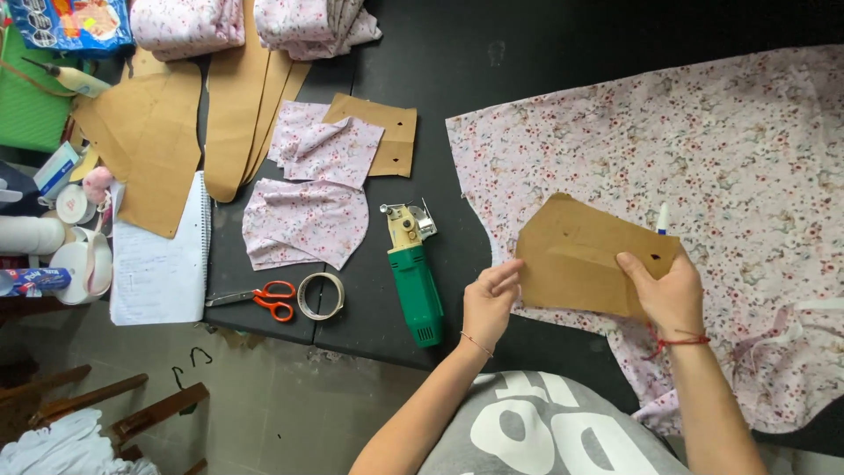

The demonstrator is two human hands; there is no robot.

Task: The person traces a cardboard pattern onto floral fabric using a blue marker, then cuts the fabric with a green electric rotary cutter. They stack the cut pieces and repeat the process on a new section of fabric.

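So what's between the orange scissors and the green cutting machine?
A roll of clear tape lies on the black table, between the orange scissors and the green cutting machine, as the head view shows.

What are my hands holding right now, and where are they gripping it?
Both hold the brown paper pattern on the floral fabric: left hand at its left edge, right hand pressing its lower right corner.
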